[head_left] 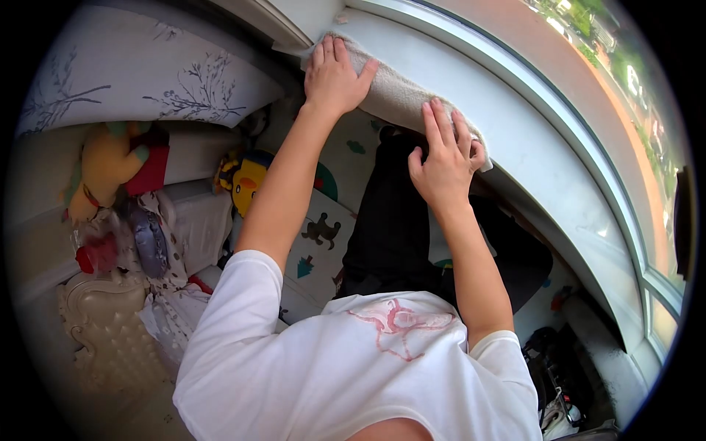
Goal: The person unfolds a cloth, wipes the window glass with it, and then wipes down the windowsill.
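Note:
A folded beige cloth lies along the front edge of the white windowsill. On its far left end rests my left hand, fingers stretched flat over the fabric and thumb held out to the side. My right hand presses on the cloth's right part. Its fingers are spread, the outer ones slightly bent, and the thumb stands apart. Both palms face down, and neither hand is wrapped around the cloth. The cloth's underside is hidden.
A curved window frame borders the sill on the right. At left are a bed cover with branch prints, a yellow plush toy, a yellow duck-faced item and a tufted beige headboard. A patterned mat covers the floor below.

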`<move>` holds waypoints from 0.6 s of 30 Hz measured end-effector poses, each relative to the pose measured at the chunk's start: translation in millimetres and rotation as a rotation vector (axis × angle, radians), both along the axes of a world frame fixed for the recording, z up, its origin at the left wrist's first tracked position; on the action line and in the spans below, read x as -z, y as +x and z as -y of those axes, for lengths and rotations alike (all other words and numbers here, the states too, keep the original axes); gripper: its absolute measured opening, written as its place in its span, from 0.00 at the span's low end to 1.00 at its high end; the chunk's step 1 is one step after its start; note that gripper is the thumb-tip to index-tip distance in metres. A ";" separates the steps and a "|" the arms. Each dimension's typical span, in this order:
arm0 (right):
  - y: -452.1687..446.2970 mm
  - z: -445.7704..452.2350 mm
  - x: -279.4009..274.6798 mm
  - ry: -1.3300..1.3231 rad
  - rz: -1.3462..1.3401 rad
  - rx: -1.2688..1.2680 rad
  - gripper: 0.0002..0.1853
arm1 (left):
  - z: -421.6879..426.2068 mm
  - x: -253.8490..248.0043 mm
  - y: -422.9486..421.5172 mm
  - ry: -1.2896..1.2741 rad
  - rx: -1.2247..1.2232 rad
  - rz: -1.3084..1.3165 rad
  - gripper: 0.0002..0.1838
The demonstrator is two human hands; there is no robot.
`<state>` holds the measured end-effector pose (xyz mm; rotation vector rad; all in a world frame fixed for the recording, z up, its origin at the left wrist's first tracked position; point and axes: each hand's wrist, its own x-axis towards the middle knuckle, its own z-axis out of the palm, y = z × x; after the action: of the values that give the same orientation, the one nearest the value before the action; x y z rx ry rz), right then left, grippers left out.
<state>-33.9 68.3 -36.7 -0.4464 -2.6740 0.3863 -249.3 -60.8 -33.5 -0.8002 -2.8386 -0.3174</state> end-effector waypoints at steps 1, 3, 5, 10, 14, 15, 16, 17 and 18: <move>0.6 0.3 -0.8 0.004 0.004 0.003 0.39 | -5.4 -0.6 1.4 -0.014 -0.035 -0.003 0.48; 0.7 1.7 -2.6 0.007 0.010 0.006 0.39 | -7.9 2.5 12.0 0.040 -0.048 -0.016 0.49; 0.5 2.2 -3.0 0.009 0.013 0.012 0.39 | -6.7 1.9 24.0 0.064 -0.045 -0.002 0.49; 0.6 2.4 -0.2 0.017 0.004 0.016 0.40 | 4.2 -4.2 45.7 0.058 0.026 0.027 0.49; 1.7 1.0 -0.2 0.027 0.017 -0.005 0.40 | 3.8 -2.5 16.9 0.007 0.015 0.048 0.53; 1.1 0.2 -1.1 0.032 0.023 -0.006 0.40 | 1.8 -3.2 9.0 -0.002 0.004 0.054 0.54; 0.9 0.1 -1.3 0.030 0.022 -0.006 0.40 | -0.9 -3.9 2.8 -0.010 -0.005 0.062 0.55; 0.9 0.6 -0.5 0.028 0.022 -0.003 0.40 | -3.8 -4.9 -1.7 -0.036 -0.026 0.085 0.57; 1.3 0.9 0.1 0.026 0.021 0.004 0.40 | -5.8 -7.0 -0.5 -0.030 -0.039 0.098 0.57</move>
<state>-32.6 67.5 -36.8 -0.4497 -2.6950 0.3471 -249.7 -55.0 -26.5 -0.7536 -2.9531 -0.3169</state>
